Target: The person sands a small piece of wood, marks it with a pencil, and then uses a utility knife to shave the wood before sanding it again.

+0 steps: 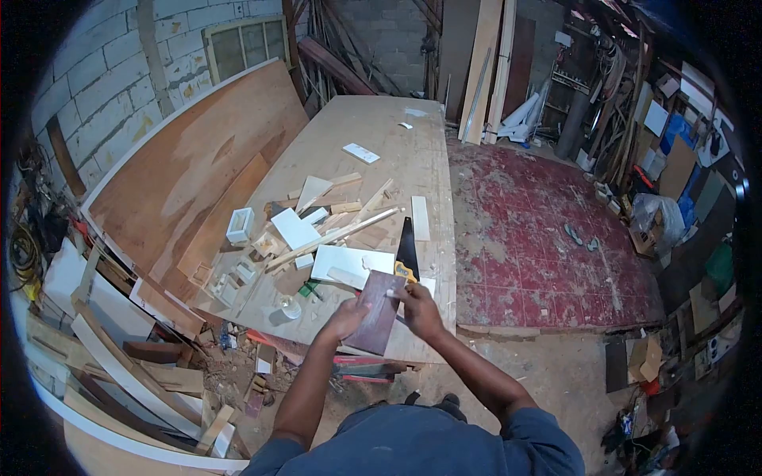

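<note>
My left hand [346, 320] grips the left edge of a dark reddish-brown board [376, 319], held tilted over the near edge of the table. My right hand [420, 310] is closed at the board's right edge, its fingertips pinched together over the surface. A small pale spot shows at those fingertips, too small to name. Just beyond the board lies a handsaw [407, 244] with a black blade and yellow handle. A white panel [349, 260] rests beside the saw, partly behind the board. A small jar [290, 307] stands left of my left hand.
The wooden table [377, 143] carries several wood strips [341, 235], white offcuts [295, 228] and a small white box [240, 225]. A large plywood sheet [190, 159] leans along its left side. Red tiled floor [548, 238] with slippers [582, 238] lies right; scrap is piled around.
</note>
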The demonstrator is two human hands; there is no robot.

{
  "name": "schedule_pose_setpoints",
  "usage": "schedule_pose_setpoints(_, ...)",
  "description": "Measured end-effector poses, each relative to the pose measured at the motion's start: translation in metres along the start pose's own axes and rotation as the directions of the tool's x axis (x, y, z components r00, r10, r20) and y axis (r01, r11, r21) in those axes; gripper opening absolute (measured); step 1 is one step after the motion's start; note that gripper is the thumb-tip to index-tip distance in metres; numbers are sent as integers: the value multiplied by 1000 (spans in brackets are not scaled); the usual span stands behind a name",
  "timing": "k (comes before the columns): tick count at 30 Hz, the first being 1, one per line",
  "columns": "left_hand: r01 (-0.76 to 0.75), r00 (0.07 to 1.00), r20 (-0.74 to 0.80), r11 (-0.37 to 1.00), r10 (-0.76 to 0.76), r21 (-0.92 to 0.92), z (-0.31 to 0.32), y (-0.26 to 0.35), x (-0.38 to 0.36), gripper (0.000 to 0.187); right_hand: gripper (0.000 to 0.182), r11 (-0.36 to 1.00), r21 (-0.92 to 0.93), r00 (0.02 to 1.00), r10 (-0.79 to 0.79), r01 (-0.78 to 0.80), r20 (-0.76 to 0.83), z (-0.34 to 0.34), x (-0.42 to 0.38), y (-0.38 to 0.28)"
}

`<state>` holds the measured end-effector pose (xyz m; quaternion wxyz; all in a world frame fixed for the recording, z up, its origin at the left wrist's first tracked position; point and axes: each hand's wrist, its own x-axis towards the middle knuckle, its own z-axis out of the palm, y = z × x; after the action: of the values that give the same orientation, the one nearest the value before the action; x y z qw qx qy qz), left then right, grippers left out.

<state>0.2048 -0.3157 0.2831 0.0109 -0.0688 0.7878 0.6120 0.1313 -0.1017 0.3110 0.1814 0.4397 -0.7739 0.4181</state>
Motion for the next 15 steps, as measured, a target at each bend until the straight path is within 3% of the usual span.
schedule_pose_setpoints(1, 128, 992, 22, 991, -127, -47, -6, -1, 6, 36, 20, 999, -8, 999, -38, 39, 25, 3, -3, -10)
schedule_pose_setpoints(2, 130, 990, -37, 988, -133, -80, -8, -4, 8, 35, 17, 939, 272, 973, 171, -209, 156, 9, -11, -26)
schedule_pose_setpoints(3, 134, 990, -40, 988, -138, -81, -8, -1, 6, 35, 18, 979, 145, 974, 112, -143, 199, 3, -12, -47)
schedule_pose_setpoints(5, 15, 987, -153, 982, -45, -190, -4, 1, 1, 36, 18, 993, 112, 989, -47, 31, 140, 5, -10, -34)
schedule_pose_setpoints(6, -81, 986, -149, 994, 68, -77, 0, -3, -2, 35, 12, 962, 211, 978, 140, -172, 158, 8, -4, -14)
schedule_pose_setpoints(7, -70, 987, -151, 994, 57, -81, 3, -1, -9, 35, 15, 881, 300, 927, 319, -366, 196, 13, 4, 13)
schedule_pose_setpoints(9, -31, 999, -15, 999, 31, 15, 10, 13, -18, 34, 14, 988, -136, 995, 61, -71, -76, 13, 25, 72)
schedule_pose_setpoints(11, -13, 999, -44, 996, 9, -85, 13, 18, -21, 33, 22, 941, 99, 928, 336, -324, -158, -14, 50, 53)
schedule_pose_setpoints(13, 13, 978, -204, 991, -41, -136, 9, 26, -26, 33, 30, 918, 272, 921, 345, -290, -180, -24, 60, 49)
schedule_pose_setpoints(14, -15, 966, -254, 974, -44, -228, 9, 20, -24, 32, 31, 824, 426, 893, 444, -374, -75, -27, 61, 46)
schedule_pose_setpoints(15, -11, 966, -254, 973, -50, -231, 7, 19, -26, 32, 31, 822, 426, 892, 447, -379, -70, -34, 61, 33)
